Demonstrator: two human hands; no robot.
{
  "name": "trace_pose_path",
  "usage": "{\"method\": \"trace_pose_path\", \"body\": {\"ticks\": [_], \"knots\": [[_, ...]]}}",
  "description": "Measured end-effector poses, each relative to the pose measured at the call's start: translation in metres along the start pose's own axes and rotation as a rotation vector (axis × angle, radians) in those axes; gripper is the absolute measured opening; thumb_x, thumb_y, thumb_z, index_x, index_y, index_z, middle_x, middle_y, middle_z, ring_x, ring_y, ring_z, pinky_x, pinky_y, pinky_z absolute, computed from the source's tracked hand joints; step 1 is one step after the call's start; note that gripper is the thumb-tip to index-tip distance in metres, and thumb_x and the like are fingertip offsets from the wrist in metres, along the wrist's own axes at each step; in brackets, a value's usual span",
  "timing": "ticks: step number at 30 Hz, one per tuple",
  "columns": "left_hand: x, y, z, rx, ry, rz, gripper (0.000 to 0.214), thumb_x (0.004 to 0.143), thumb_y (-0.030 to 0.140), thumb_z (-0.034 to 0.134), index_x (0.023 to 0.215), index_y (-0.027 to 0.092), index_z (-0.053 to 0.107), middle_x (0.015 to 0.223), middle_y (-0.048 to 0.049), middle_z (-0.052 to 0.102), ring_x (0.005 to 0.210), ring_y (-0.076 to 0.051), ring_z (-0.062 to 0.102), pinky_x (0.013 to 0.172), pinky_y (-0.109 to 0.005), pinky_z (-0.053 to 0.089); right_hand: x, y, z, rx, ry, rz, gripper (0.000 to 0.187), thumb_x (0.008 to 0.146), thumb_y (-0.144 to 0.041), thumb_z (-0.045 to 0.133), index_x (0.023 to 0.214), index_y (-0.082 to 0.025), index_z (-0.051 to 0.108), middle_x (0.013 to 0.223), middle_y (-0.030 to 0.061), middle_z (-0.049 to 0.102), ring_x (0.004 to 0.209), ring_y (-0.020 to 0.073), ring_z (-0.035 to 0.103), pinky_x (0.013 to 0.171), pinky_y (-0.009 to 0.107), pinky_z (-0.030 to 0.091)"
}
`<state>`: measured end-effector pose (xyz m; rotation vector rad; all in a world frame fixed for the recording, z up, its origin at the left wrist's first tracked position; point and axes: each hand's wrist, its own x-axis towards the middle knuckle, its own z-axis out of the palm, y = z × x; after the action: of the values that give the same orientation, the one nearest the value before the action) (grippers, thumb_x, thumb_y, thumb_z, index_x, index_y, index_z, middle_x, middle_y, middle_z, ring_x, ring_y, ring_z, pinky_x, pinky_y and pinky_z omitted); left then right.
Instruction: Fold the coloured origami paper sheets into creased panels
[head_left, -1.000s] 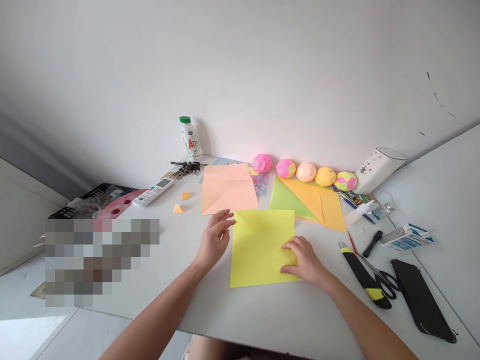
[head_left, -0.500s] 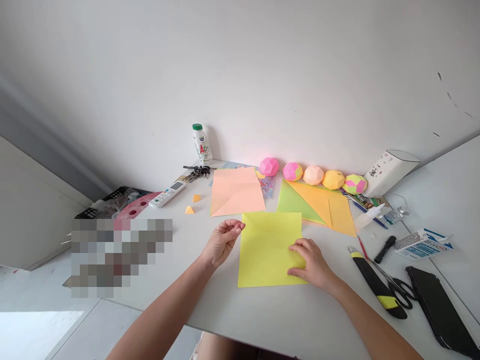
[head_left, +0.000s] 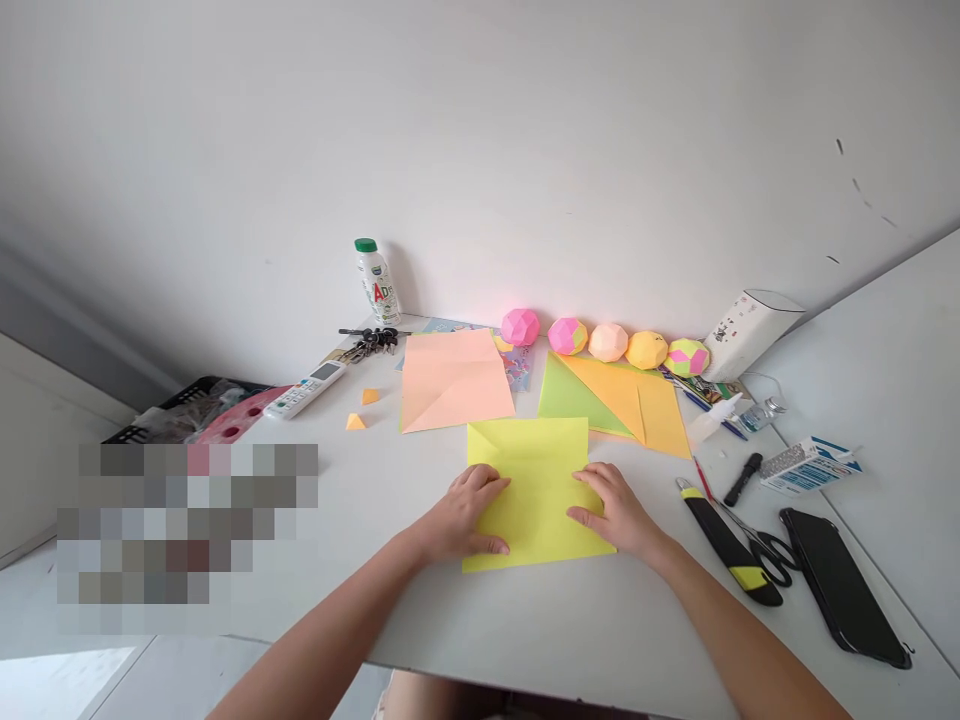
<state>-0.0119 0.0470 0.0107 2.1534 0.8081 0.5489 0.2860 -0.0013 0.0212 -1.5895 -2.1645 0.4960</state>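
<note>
A yellow sheet of paper (head_left: 536, 510) lies flat on the white table in front of me, with a crease line across its upper left corner. My left hand (head_left: 469, 512) rests on its left edge, thumb and fingers apart. On the right edge lies my right hand (head_left: 616, 508), its fingers also spread over the paper. Just behind are a pink sheet of paper (head_left: 457, 380) and a folded orange and green sheet (head_left: 622, 400). Two small orange folded pieces (head_left: 356, 422) sit to the left.
Several faceted paper balls (head_left: 568, 337) line the wall. A bottle (head_left: 377, 285), keys (head_left: 375, 343) and a remote control (head_left: 306, 390) stand or lie back left. To the right are a utility knife (head_left: 727, 545), scissors (head_left: 769, 555), a glue bottle (head_left: 716, 418) and a black phone (head_left: 844, 585).
My left hand has come down from the upper left corner, opening out of a pinch onto the left edge. The right hand stays on the right edge. The view has shifted slightly.
</note>
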Motion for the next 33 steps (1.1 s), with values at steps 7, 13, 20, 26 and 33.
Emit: {"method": "trace_pose_path", "body": {"ticks": [7,13,20,26,33], "knots": [[-0.001,-0.002,0.007,0.211,-0.039,0.019,0.088,0.064,0.075,0.064,0.131,0.02,0.048,0.115,-0.0135,0.046,0.114,-0.035,0.042,0.1,-0.057,0.038,0.002,-0.005,-0.004,-0.016,-0.025,0.018,0.031,0.085,-0.053,0.055,0.091,-0.023,0.06,0.08,0.0052,0.058,0.087,0.0236,0.054,0.075,0.041,0.051],[-0.001,0.012,0.012,0.38,-0.063,0.044,0.098,0.054,0.071,0.071,0.132,0.018,0.046,0.122,-0.0148,0.044,0.119,-0.039,0.036,0.101,-0.06,0.034,0.001,-0.009,-0.002,-0.043,-0.018,0.027,0.035,0.08,-0.052,0.062,0.098,-0.022,0.057,0.105,0.0095,0.057,0.104,0.027,0.05,0.09,0.046,0.045],[-0.001,0.018,0.013,0.416,-0.024,0.129,0.078,0.056,0.051,0.076,0.125,0.021,0.051,0.112,-0.0099,0.048,0.111,-0.033,0.042,0.098,-0.053,0.038,0.003,-0.012,-0.006,-0.048,-0.097,0.029,0.037,0.078,-0.057,0.064,0.092,-0.023,0.061,0.083,0.0042,0.06,0.085,0.0226,0.054,0.078,0.041,0.046],[-0.001,0.023,0.015,0.417,0.014,0.216,0.068,0.059,0.042,0.073,0.12,0.02,0.053,0.107,-0.0101,0.049,0.104,-0.031,0.046,0.092,-0.05,0.043,-0.001,-0.021,-0.017,-0.011,-0.176,0.014,0.035,0.079,-0.058,0.062,0.074,-0.023,0.06,0.081,0.0023,0.061,0.086,0.021,0.054,0.081,0.04,0.043],[-0.003,0.024,0.011,0.443,0.014,0.319,0.046,0.075,0.031,0.06,0.119,0.017,0.053,0.116,-0.0147,0.055,0.099,-0.028,0.056,0.084,-0.045,0.048,-0.008,-0.027,-0.03,0.271,-0.261,0.167,0.038,0.079,-0.058,0.06,0.093,-0.022,0.061,0.098,0.0062,0.063,0.095,0.0228,0.058,0.084,0.038,0.048]]}}
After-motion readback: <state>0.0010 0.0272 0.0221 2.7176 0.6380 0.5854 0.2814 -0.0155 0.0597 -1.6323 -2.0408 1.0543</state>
